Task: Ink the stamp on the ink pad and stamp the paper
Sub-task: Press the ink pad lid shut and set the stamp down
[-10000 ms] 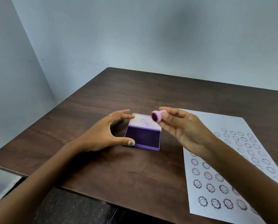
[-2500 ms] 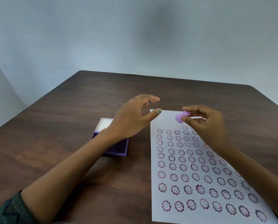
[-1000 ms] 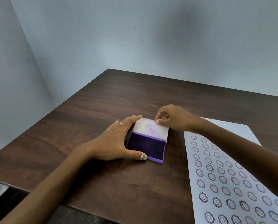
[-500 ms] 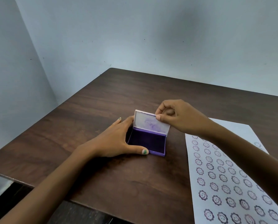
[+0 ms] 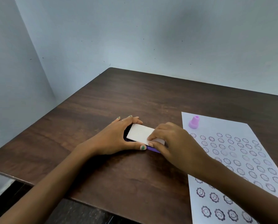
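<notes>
The purple ink pad lies on the brown table, its white lid folded down over it. My left hand cups the pad's left side, thumb along the front edge. My right hand presses fingertips on the lid's right front corner. The pink stamp stands by itself on the top left corner of the white paper, which is covered with several rows of smiley-flower prints. Neither hand touches the stamp.
The wooden table sits in a corner of pale blue walls. Its left edge and front edge are close to my forearms. A dark floor shows below the front edge.
The lid, half raised half a second ago, has been swung down onto the pad by my right hand. The stamp, held earlier, now stands on the paper.
</notes>
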Demonstrator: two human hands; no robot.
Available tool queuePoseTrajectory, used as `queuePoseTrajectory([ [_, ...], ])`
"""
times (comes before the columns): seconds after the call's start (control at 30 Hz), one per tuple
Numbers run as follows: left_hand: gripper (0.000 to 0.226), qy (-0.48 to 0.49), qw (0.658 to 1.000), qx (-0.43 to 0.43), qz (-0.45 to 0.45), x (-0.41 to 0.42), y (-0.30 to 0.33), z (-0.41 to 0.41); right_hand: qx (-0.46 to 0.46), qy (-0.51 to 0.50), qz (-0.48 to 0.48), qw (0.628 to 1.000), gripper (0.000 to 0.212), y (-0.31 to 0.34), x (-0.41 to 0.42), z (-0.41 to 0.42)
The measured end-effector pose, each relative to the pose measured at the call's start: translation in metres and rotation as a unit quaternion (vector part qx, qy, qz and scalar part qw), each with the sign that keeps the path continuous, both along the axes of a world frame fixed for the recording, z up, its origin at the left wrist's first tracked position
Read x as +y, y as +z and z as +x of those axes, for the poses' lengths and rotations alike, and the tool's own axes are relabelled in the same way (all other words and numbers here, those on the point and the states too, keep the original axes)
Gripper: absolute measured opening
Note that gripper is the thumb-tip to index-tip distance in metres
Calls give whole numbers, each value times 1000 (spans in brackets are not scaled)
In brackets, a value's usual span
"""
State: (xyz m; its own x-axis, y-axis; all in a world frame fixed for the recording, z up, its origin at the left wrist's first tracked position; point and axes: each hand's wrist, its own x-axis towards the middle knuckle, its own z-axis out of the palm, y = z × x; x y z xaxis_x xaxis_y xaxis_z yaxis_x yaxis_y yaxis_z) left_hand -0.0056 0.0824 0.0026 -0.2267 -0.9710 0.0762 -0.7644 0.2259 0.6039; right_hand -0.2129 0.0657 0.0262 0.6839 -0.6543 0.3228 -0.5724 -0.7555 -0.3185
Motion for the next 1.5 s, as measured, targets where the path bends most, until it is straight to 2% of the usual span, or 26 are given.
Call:
queuePoseTrajectory([
  [0.23,82,-2,1000,-5,-21,1,1,-1,6,3,-10,1000,24,-1,5,-1],
  [0.37,69,-29,992,-43,-119,6,0,-11,17,8,-40,999,16,-3,6,-1],
  [0.43,61,-51,987,-68,-136,7,-2,-19,20,5,-50,999,10,-4,4,-1],
  [0.53,55,-66,982,-124,-123,3,-7,-27,8,1,-60,998,3,-8,-4,-1],
  [0.63,54,-61,976,-179,-106,-7,-8,-30,6,-12,-69,998,5,-12,-15,-2],
  [0.77,52,-60,974,-201,-84,-31,-5,-34,28,-40,-77,996,10,-11,-30,-2],
  [0.97,51,-51,980,-183,-61,-74,-2,-28,-5,-132,-114,985,18,10,-49,-33],
  [1.13,50,-63,988,-125,-61,-88,-4,-22,-21,-227,-33,973,27,9,-67,-69],
  [1.27,52,-72,991,-90,-69,-89,-7,-19,-55,-219,24,974,25,-3,-69,-73],
  [1.5,53,-66,993,-66,-74,-88,-9,-17,-109,-206,35,972,23,3,-76,-55],
])
